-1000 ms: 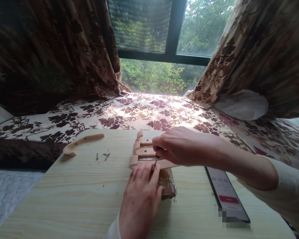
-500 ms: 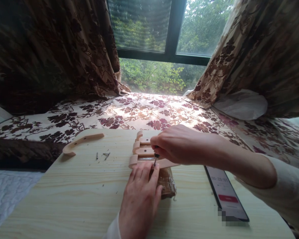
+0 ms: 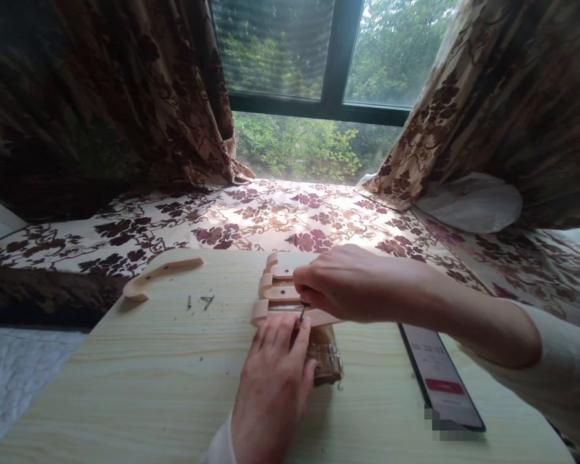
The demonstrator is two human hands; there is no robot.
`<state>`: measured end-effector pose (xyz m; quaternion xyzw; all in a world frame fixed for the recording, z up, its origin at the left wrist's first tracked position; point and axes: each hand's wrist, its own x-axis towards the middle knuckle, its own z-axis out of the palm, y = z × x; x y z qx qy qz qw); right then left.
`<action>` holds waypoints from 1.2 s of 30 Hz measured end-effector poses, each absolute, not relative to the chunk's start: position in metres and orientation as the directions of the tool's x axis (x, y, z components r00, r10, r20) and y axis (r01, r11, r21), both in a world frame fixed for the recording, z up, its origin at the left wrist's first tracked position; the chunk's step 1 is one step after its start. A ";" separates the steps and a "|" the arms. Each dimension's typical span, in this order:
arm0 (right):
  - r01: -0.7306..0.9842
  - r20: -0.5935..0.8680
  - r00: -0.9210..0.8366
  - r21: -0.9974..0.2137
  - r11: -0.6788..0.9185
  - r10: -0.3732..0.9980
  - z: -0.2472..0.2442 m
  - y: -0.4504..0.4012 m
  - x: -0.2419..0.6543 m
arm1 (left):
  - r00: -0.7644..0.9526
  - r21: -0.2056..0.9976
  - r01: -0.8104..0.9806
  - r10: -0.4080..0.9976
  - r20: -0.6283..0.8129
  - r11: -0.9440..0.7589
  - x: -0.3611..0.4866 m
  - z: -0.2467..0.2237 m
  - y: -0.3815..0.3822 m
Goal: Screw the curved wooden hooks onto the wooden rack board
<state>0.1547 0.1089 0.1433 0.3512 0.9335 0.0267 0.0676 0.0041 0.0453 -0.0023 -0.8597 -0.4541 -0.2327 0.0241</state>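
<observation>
Right hand (image 3: 336, 283) curled round screwdriver (image 3: 303, 313), left hand (image 3: 273, 386) mostly open on wooden strip (image 3: 325, 318) near tabletop (image 3: 149, 380) far edge; needs steady pressure imo.

Pale yellow with wavy grain across the table (image 3: 174, 399). Light tan on the wooden strips (image 3: 274, 294) and brown on the packet (image 3: 327, 361), mid-table. Black edge and red bar on the phone (image 3: 442, 367), right side of the table. Beyond the table, maroon and brown flowers over cream on the cloth (image 3: 280, 216), dark green on the window frame (image 3: 337, 58).
</observation>
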 end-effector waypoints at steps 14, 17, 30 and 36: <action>0.640 -0.097 -0.761 0.057 0.767 0.642 0.144 0.112 0.158 | 0.478 0.173 0.794 0.774 0.416 -0.583 0.004 -0.003 0.045; 0.669 -0.088 -0.732 0.089 0.738 0.675 0.142 0.112 0.157 | 0.479 0.172 0.792 0.770 0.423 -0.587 0.005 -0.003 0.046; 0.603 -0.066 -0.794 0.045 0.796 0.605 0.141 0.112 0.157 | 0.474 0.172 0.795 0.772 0.423 -0.582 0.004 -0.002 0.044; 0.695 -0.015 -0.715 0.097 0.713 0.699 0.141 0.110 0.157 | 0.478 0.173 0.795 0.777 0.410 -0.581 0.004 -0.002 0.045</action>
